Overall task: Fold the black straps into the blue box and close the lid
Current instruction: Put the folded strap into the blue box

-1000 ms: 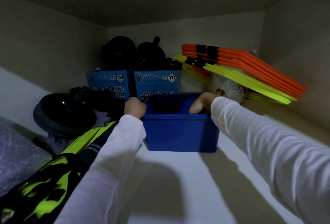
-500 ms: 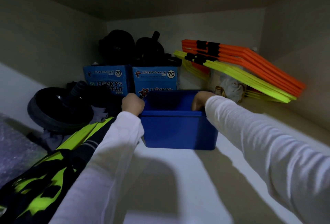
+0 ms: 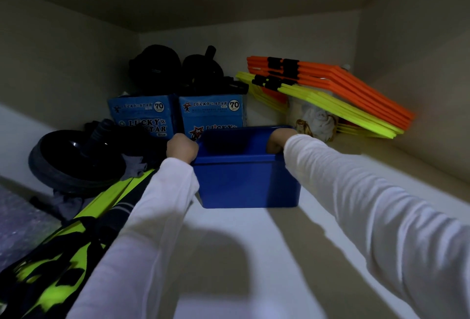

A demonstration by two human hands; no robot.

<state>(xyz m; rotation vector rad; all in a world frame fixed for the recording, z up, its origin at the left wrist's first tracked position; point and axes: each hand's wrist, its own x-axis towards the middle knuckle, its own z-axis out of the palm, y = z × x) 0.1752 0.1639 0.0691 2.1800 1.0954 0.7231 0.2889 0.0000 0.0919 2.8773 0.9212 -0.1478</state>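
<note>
A blue plastic box stands open on a pale shelf inside a dim cupboard. My left hand curls over the box's left rim and grips it. On the other side my right hand reaches over the right rim, its fingers hidden inside the box. I see no lid on the box, and its inside is dark, so I cannot tell what it holds. Both arms wear white sleeves.
Two blue "Lucky Star" cartons stand right behind the box, with black round gear on top. Orange and yellow flat hurdles lean at the back right. A black wheel and a green-black bag lie at the left.
The view has shifted slightly and the box sits a little nearer the back cartons. My right hand has sunk deeper over the right rim; my left hand keeps its grip.
</note>
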